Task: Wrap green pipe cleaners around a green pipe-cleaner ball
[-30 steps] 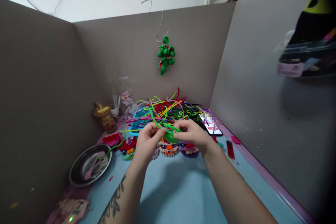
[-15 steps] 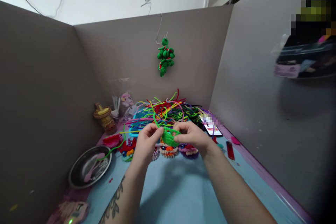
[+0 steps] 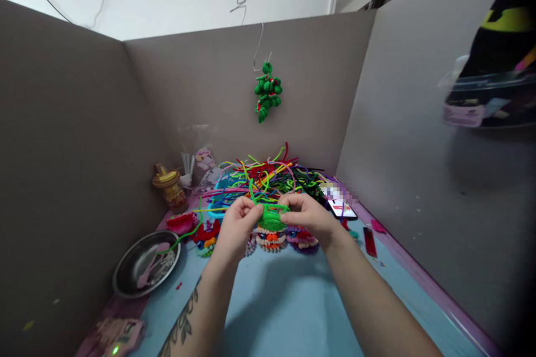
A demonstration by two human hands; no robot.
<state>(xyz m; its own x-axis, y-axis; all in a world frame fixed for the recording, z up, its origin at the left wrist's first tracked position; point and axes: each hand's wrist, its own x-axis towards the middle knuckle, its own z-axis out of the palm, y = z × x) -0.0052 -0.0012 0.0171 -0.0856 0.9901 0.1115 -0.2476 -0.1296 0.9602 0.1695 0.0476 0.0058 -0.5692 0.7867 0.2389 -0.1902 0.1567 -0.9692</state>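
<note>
Between my two hands is a bright green piece of coiled pipe cleaner [image 3: 273, 218], raised above the table. My left hand [image 3: 242, 220] pinches its left end between thumb and fingers. The right end is gripped the same way by my right hand [image 3: 304, 213]. A loose green strand rises above my left fingers, and another green strand [image 3: 190, 232] runs left into the metal bowl. Just behind and below the coil sit several colourful pipe-cleaner figures [image 3: 271, 241], partly covered by my hands.
A heap of coloured pipe cleaners [image 3: 268, 175] fills a blue basket [image 3: 215, 207] at the back. Left are a steel bowl [image 3: 121, 270] with a pink spoon, a brown cup [image 3: 167, 184] and a pink device [image 3: 119, 337]. A phone [image 3: 345, 212] lies right. A green ornament [image 3: 268, 89] hangs above.
The green coil has tipped slightly between my fingers, so its upper edge looks straighter and more open. Both hands keep their pinch. The whole view has shifted a little.
</note>
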